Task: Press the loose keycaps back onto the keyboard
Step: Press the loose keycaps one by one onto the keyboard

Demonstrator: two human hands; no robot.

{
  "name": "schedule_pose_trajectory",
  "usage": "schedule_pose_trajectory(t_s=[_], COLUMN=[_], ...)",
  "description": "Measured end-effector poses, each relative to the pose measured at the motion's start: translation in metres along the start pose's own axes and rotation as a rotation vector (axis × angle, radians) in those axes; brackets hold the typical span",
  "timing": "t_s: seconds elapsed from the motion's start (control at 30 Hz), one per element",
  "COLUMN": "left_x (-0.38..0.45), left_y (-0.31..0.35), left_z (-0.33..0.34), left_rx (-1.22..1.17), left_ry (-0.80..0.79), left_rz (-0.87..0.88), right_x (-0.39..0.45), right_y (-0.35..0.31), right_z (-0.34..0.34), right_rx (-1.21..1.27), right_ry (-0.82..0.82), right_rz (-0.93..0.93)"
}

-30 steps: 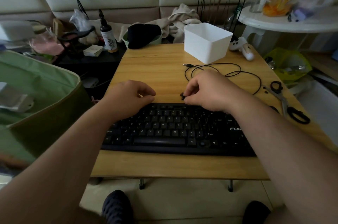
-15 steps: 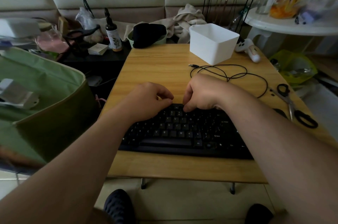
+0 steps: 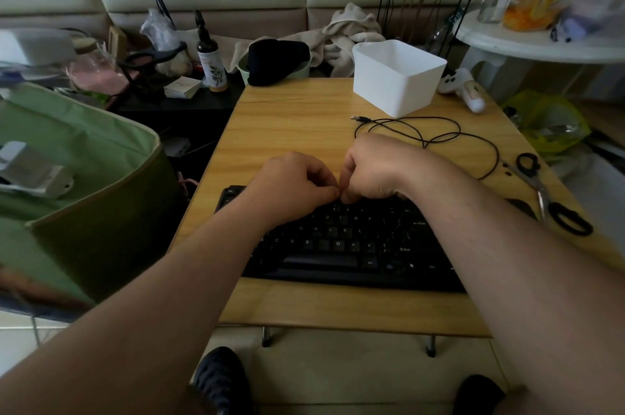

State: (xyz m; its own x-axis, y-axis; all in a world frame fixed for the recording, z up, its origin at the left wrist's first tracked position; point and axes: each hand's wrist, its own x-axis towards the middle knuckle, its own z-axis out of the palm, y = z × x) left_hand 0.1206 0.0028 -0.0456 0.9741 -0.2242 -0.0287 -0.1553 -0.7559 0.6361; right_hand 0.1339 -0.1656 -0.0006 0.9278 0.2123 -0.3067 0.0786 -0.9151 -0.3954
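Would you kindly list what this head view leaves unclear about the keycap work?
- Any keycap: hidden under the curled fingertips of the left hand and right hand.
- Keyboard top rows: covered by both hands.
- Its right end: hidden by the right forearm.
- Key legends: mostly too small and dim.

The table is showing a pale wood-grain top, smooth with a faint sheen. On it the keyboard is looking like matt black plastic — its keycaps dull, with pale printed letters. The white bin is reading as smooth, slightly glossy plastic. The cable is appearing as thin black rubbery cord. The scissors are catching light on bare metal blades, their black handles looking like plastic. At the left, the green bag is showing soft woven cloth — matt, with a paler lining.
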Motion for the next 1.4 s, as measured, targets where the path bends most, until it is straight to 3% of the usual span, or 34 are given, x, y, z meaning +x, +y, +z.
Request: schedule_pose_trajectory(t_s=[0.53,0.73,0.93,1.4], left_x=[0.006,0.013,0.034,0.057], left_y=[0.007,0.005,0.012,0.036], left_z=[0.002,-0.003,0.006,0.033], left_rx=[-0.054,-0.075,0.063,0.201], left_ry=[-0.061,-0.033,0.075,0.049], left_rz=[-0.110,-0.104,-0.067,-0.037], right_x=[0.002,0.003,0.004,-0.005], right_y=[0.003,0.029,0.067,0.095], right_z=[0.012,0.002,-0.006,0.002], right_rx=[0.078,0.344,0.275,0.204], right_ry=[0.088,0.193,0.386,0.401], right_rz=[0.052,0.043,0.075,0.019])
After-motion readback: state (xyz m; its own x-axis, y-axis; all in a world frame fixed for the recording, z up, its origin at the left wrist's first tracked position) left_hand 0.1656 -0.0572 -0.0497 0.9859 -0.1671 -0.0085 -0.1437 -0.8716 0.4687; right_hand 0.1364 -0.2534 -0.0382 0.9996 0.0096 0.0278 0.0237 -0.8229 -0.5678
